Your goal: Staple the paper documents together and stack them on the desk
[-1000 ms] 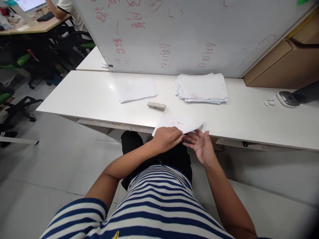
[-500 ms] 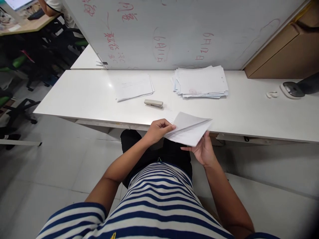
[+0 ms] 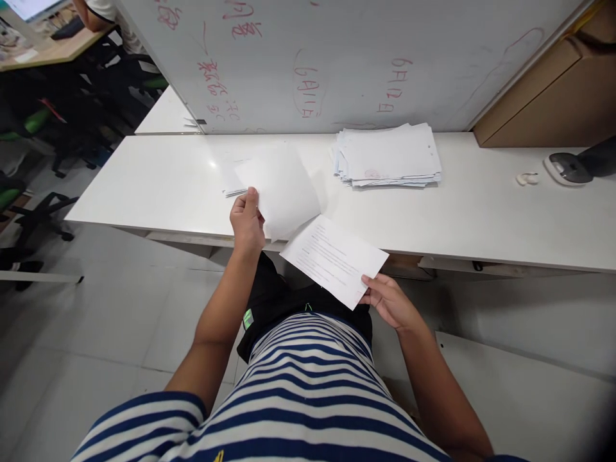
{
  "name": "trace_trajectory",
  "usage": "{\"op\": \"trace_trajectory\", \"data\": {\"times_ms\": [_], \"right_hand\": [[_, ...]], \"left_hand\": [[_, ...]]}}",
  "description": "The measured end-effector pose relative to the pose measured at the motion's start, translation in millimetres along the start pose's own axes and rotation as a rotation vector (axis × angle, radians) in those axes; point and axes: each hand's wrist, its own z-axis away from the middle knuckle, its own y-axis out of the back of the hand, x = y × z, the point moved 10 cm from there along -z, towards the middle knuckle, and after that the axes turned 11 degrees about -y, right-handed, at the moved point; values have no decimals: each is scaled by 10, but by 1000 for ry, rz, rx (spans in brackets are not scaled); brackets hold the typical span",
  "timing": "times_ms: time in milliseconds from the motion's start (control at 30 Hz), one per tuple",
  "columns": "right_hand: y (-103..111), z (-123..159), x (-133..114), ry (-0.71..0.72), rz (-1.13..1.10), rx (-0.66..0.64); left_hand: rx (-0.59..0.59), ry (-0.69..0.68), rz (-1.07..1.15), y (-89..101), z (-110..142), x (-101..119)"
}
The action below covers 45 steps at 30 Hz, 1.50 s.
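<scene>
My left hand (image 3: pixel 247 218) grips a blank white sheet (image 3: pixel 282 192) by its lower left edge and holds it up over the white table (image 3: pixel 457 212), in front of the small paper pile (image 3: pixel 231 186) at the left. My right hand (image 3: pixel 389 300) pinches the near right corner of a printed sheet (image 3: pixel 333 258), which hangs over the table's front edge above my lap. The stapler seen earlier is hidden behind the raised sheet.
A thick paper stack (image 3: pixel 389 157) lies at the back of the table against a whiteboard (image 3: pixel 337 58) with red writing. A small white object (image 3: pixel 527 178) and a grey device (image 3: pixel 568 168) sit far right. Another person sits at a desk (image 3: pixel 43 48) top left.
The sheets held together have been separated. My left hand carried one up and left toward the small pile; my right hand kept the printed one and dropped slightly toward me.
</scene>
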Motion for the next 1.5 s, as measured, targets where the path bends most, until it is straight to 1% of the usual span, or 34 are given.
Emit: {"op": "trace_trajectory", "data": {"times_ms": [67,133,200,233,267,300,333,400,467,500,533,567,600,633,700,767,800,833,900,967,1033,1100,1167,1267,1333,1367,1400,1433,1467,1500], "right_hand": [[-39,-14,89,-57,58,-42],[-63,-23,119,-66,108,-56],[-57,-35,89,-24,136,-34],[-43,-43,61,9,139,-11],[-23,-53,30,44,141,16],[2,-65,-2,82,144,46],[31,-77,-31,120,149,80],[81,-103,-75,180,169,141],[107,-122,-107,218,201,189],[107,-124,-127,233,219,208],[97,-121,-149,246,241,223],[79,-112,-173,257,265,235],[56,-99,-196,264,288,245],[34,-85,-213,265,307,252],[-1,-60,-230,254,335,257],[0,-39,-237,248,359,269],[18,-29,-243,252,374,280],[46,-20,-253,260,388,294],[123,-2,-285,292,405,326],[224,13,-322,323,393,366],[339,12,-330,321,366,412],[428,-5,-316,295,346,447],[467,-30,-306,280,345,459],[464,-66,-307,290,355,455],[438,-98,-289,288,351,438],[420,-114,-275,284,340,429],[397,-127,-258,277,320,418],[367,-138,-240,268,287,403],[324,-147,-221,259,240,379],[265,-152,-207,252,185,345]], "left_hand": [[33,-20,8,76,-29,20],[43,-40,-10,109,-1,57],[-4,-76,-52,71,85,132],[-57,-107,-80,20,152,188],[-135,-147,-116,-57,237,256],[-242,-197,-162,-164,347,332],[-377,-254,-219,-296,487,407],[-717,-373,-365,-603,875,501],[-1054,-458,-528,-836,1330,462],[-1180,-476,-606,-899,1525,399],[-1272,-478,-675,-935,1681,320],[-1327,-466,-736,-952,1793,236],[-1354,-446,-784,-957,1865,153],[-1364,-420,-819,-957,1907,77],[-1340,-370,-866,-942,1907,-30],[-1276,-320,-884,-906,1804,-69],[-1220,-291,-882,-872,1709,-59],[-1143,-260,-869,-822,1582,-30],[-946,-200,-813,-668,1270,74],[-732,-171,-743,-452,941,213],[-548,-169,-693,-212,662,341],[-427,-160,-661,-6,472,413],[-371,-141,-643,125,375,429],[-349,-128,-621,173,389,417],[-370,-119,-608,112,499,401],[-407,-103,-609,50,585,380],[-468,-78,-616,-35,691,349],[-560,-49,-623,-146,819,308],[-692,-27,-626,-286,974,264],[-851,-21,-625,-438,1151,227]]}}
